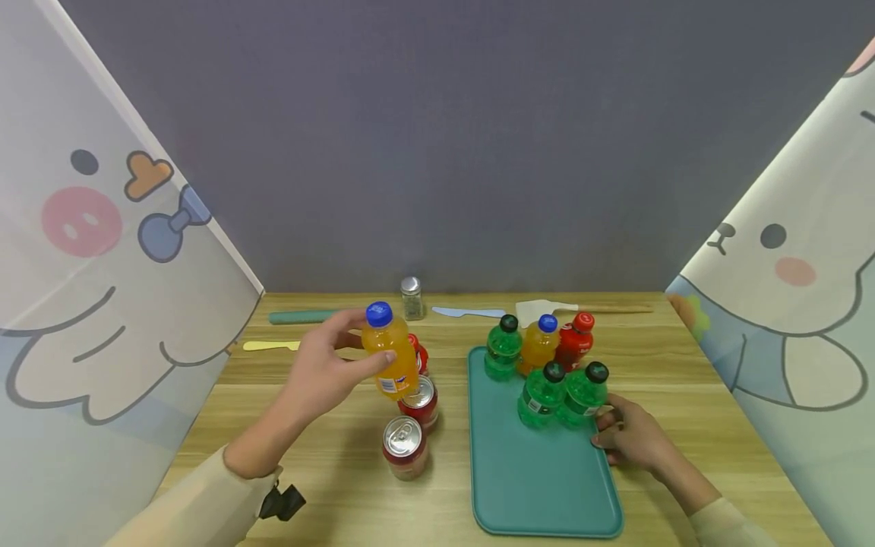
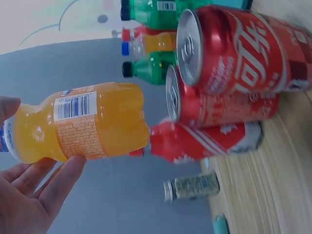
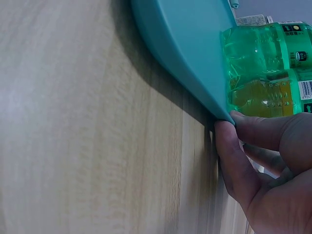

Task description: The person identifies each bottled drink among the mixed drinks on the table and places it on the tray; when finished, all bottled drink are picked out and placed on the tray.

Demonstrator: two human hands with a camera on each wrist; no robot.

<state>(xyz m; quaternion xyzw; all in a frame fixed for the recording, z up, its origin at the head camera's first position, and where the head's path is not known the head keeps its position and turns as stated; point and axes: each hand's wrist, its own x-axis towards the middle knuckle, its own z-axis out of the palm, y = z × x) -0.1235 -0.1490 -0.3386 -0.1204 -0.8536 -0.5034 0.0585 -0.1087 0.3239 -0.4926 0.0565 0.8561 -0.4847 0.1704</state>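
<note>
My left hand [image 1: 331, 365] grips an orange soda bottle [image 1: 392, 353] with a blue cap, held in the air above the cans. In the left wrist view the fingers and thumb are around the upper part of that bottle [image 2: 83, 124]. Below it stand two red cola cans [image 1: 405, 447] and a red-capped cola bottle [image 1: 421, 357], partly hidden. My right hand [image 1: 632, 433] pinches the right rim of a teal tray [image 1: 540, 486]; the right wrist view shows thumb and finger on the tray edge [image 3: 195, 83]. Three green bottles [image 1: 503, 349], an orange bottle [image 1: 540, 346] and a red bottle [image 1: 575, 342] stand on the tray's back part.
Along the back of the wooden table lie a teal utensil [image 1: 301, 316], a blue knife [image 1: 468, 312] and a white spatula [image 1: 540, 310]. A yellow utensil [image 1: 270, 345] lies at the left. A seasoning shaker [image 1: 412, 298] stands against the grey back wall [image 1: 465, 152].
</note>
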